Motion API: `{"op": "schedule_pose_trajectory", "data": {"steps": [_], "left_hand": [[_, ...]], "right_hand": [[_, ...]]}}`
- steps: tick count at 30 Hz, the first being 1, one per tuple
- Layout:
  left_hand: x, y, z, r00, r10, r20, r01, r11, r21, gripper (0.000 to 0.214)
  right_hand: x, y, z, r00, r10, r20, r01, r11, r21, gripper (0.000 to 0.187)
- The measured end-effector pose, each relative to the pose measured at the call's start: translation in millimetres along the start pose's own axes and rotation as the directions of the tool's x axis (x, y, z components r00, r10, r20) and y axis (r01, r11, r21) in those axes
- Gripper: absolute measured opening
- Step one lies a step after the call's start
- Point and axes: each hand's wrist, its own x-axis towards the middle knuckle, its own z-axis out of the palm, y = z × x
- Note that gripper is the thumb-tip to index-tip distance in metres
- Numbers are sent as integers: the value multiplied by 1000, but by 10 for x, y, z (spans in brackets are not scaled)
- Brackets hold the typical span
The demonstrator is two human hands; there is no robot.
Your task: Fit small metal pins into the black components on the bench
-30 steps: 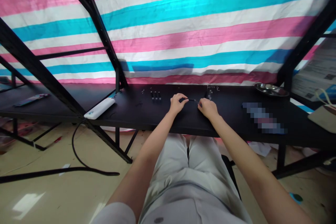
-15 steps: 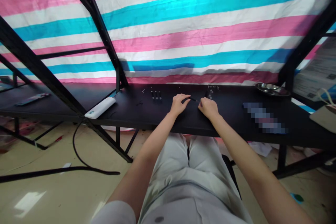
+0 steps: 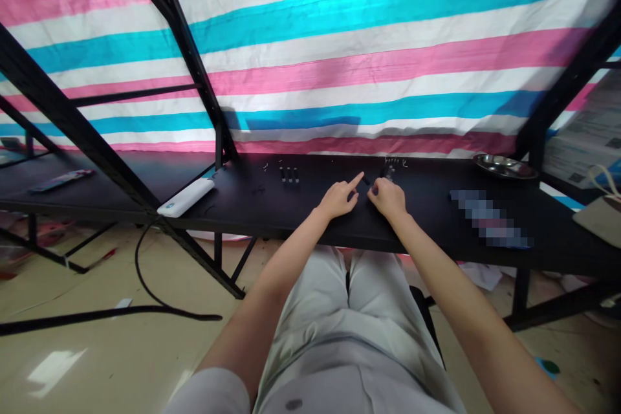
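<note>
Both hands rest on a long black table (image 3: 301, 220). My left hand (image 3: 341, 197) lies with its index finger stretched out toward a small black part (image 3: 367, 180), the other fingers curled under. My right hand (image 3: 387, 196) is closed in a pinch at that same small part; how much of it sits in the fingers is hidden. Just beyond the right hand stands a cluster of small black pieces (image 3: 391, 166). Three small black upright pieces (image 3: 288, 175) stand in a row to the left of my left hand.
A white power bank (image 3: 185, 197) lies on the table at the left, with a black cable (image 3: 160, 297) trailing to the floor. A metal dish (image 3: 506, 166) sits at the far right. Black frame struts (image 3: 184, 52) rise before a striped tarp (image 3: 369, 45).
My left hand let go of the small black part, slid right and stretched out its index finger. The right hand stayed in place, still pinched.
</note>
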Motion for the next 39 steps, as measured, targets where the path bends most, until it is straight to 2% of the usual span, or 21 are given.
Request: {"op": "schedule_pose_trajectory", "data": {"steps": [3, 9, 14, 20, 34, 39], "left_hand": [[-8, 23, -4, 1000, 15, 28, -15, 1000, 24, 62], [-6, 58, -27, 999, -17, -30, 20, 996, 86, 55], [18, 30, 0, 993, -53, -106, 64, 992, 109, 36], [9, -6, 10, 993, -67, -96, 72, 996, 50, 25], [13, -11, 12, 996, -52, -70, 53, 998, 20, 27], [68, -10, -45, 999, 16, -31, -15, 1000, 21, 25]], "right_hand": [[-1, 15, 15, 996, -44, -78, 48, 998, 45, 13], [-1, 30, 28, 975, -131, -178, 151, 983, 103, 19], [3, 34, 48, 973, -178, -144, 194, 976, 104, 14], [9, 47, 53, 967, -234, -101, 240, 969, 58, 13], [-2, 51, 27, 961, -275, -9, 275, 961, 8, 16], [-3, 64, 9, 962, -272, 0, 272, 962, 7, 17]]}}
